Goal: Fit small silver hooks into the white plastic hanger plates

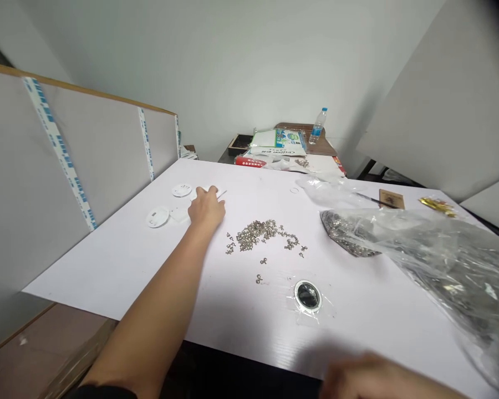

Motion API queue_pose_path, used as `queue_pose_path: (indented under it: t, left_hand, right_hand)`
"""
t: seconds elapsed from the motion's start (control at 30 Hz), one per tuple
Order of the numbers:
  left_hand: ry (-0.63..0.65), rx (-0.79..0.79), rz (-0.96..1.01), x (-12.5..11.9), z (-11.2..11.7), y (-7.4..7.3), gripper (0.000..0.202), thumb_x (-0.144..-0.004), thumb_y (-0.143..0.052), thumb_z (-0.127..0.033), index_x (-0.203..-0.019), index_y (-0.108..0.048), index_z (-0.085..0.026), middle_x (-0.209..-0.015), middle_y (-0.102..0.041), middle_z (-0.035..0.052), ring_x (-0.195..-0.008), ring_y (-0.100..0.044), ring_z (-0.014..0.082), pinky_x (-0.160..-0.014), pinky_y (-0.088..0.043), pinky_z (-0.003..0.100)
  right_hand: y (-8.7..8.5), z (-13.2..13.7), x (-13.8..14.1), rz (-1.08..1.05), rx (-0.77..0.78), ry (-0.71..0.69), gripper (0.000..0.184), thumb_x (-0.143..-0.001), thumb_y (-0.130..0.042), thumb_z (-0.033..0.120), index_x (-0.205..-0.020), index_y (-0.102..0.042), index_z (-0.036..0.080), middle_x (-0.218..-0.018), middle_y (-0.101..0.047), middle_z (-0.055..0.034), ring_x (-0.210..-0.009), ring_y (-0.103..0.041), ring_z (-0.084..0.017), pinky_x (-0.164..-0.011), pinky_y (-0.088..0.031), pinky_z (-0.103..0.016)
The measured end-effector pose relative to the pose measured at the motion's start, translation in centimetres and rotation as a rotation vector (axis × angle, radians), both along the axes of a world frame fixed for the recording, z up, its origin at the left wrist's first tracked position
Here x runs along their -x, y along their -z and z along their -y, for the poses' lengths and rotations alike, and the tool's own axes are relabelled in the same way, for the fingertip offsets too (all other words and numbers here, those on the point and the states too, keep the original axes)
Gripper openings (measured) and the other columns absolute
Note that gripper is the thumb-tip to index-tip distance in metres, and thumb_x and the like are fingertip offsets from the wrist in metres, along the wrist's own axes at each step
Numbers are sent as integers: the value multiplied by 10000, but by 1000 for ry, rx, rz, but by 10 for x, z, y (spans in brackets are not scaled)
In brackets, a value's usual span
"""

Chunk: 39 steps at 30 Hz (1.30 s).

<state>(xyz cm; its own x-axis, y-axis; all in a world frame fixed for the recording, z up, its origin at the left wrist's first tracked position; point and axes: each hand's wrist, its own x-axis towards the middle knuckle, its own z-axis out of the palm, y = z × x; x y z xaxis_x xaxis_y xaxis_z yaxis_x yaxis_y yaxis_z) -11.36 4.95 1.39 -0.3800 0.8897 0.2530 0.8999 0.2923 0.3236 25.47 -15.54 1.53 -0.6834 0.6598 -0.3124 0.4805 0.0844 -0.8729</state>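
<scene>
My left hand (pixel 207 208) reaches across the white board and pinches a thin metal pin or tweezer tip (pixel 221 194), which sticks out past the fingers. Just left of that hand lie two round white plastic discs (pixel 181 190) (pixel 157 216) and a small white square piece (pixel 178 214). A scattered heap of small silver metal fittings (pixel 258 235) lies to its lower right. My right hand (pixel 370 377) is blurred at the board's near edge, and I see nothing in it. A metal ring in clear wrap (pixel 306 295) lies between my hands.
A clear plastic bag of dark metal parts (pixel 444 266) covers the board's right side. Beyond it are a small wooden piece (pixel 391 199) and gold bits (pixel 437 206). Packets and a water bottle (pixel 317 126) stand behind the board. Tall panels (pixel 100 155) line the left.
</scene>
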Motion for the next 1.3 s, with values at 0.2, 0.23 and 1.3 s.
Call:
queue_pose_path:
  t: [0.2, 0.23, 1.3]
  left_hand:
    - [-183, 94, -23, 24, -8, 7, 377, -852, -556, -408, -1164, -581, -199, -1229, -486, 188, -987, -595, 354, -767, -471, 457]
    - [-188, 108, -19, 25, -8, 8, 369, -858, -545, -407, -1160, -580, -198, -1225, -491, 189, -981, -598, 351, -763, -471, 455]
    - [955, 44, 105, -113, 55, 18, 176, -867, -617, -386, -995, -684, -285, -972, -615, 12, -854, -604, 177, -750, -448, 316]
  right_hand:
    - [-5, -104, 77, -342, -332, 293, 222, -932, -508, 392, -1021, -646, 242, -886, -693, -60, -852, -650, -222, -808, -522, -391]
    - [7, -117, 80, -355, -373, 381, 239, -934, -506, 395, -1041, -636, 225, -863, -689, -62, -822, -647, -220, -780, -522, -389]
    - [37, -146, 49, -668, -241, 816, 317, -888, -542, 505, -1134, -543, 306, -848, -621, -12, -593, -608, -188, -582, -529, -351]
